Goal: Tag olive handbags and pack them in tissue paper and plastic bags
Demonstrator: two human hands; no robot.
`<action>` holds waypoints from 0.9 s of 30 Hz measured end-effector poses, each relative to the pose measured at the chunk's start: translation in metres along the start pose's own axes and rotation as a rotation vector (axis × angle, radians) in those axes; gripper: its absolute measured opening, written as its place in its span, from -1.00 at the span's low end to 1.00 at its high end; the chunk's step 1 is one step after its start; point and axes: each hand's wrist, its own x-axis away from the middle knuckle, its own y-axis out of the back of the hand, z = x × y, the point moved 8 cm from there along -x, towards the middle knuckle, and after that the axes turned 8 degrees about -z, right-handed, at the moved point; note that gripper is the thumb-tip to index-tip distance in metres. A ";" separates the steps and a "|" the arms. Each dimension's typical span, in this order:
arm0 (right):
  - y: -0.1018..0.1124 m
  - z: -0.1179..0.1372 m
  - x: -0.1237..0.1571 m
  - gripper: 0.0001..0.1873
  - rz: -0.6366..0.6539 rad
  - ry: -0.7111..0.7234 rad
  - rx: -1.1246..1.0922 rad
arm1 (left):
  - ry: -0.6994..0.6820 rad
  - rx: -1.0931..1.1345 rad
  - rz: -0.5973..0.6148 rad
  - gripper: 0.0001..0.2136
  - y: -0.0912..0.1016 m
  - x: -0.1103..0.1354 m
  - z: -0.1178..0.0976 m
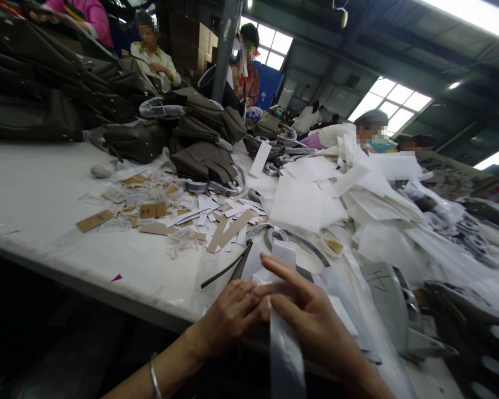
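My left hand and my right hand meet at the near edge of a white table. Both pinch a long strip wrapped in clear plastic that hangs down over the edge between them. The left fingers are curled closed on its top end. My right index finger points left across the strip while the other fingers press on it. A white paper piece and a thin dark strap lie just beyond my fingers.
Brown and white paper tags litter the table middle. Dark olive handbags pile at the back left. White paper sheets and grey bag parts spread right. Several other people sit at the far side.
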 end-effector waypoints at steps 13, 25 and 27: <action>0.002 -0.031 -0.032 -0.10 -0.025 0.552 0.923 | 0.085 0.086 -0.052 -0.71 0.001 0.000 0.008; 0.009 -0.014 -0.011 -0.04 -0.020 0.769 0.956 | 0.075 0.020 -0.045 -0.59 0.000 0.002 0.005; 0.005 -0.010 -0.004 -0.04 -0.008 0.872 0.986 | 0.092 0.044 -0.024 -0.56 -0.002 0.003 0.006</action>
